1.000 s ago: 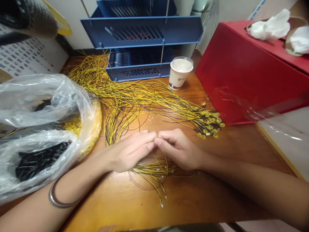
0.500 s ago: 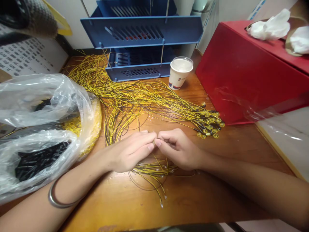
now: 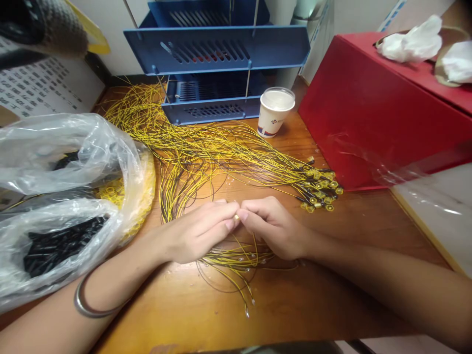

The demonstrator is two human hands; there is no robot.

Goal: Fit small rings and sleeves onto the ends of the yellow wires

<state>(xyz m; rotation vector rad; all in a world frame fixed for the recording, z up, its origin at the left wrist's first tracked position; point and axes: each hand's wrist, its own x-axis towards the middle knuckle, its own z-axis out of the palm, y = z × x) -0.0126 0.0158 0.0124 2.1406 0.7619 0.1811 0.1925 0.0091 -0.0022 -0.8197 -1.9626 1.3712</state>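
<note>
I look down on a glossy wooden table [image 3: 354, 295], a smooth, flat-sided red box [image 3: 372, 113] at its right and a slotted blue rack [image 3: 221, 49] at the back. At the left slumps a crinkled clear bag [image 3: 106, 132]; thin yellow and black wires [image 3: 206, 142] sprawl across the middle. Both forearms slant inward from the lower corners. The left hand [image 3: 201, 231] faces palm down, fingers nearly straight and side by side; the right hand [image 3: 273, 228] is curled, fingers closed, and I cannot tell what it holds. A short bundle [image 3: 236, 258] of wires lies below them. Where the hands meet, the left thumb and forefinger pinch a small yellow piece [image 3: 236, 217].
</note>
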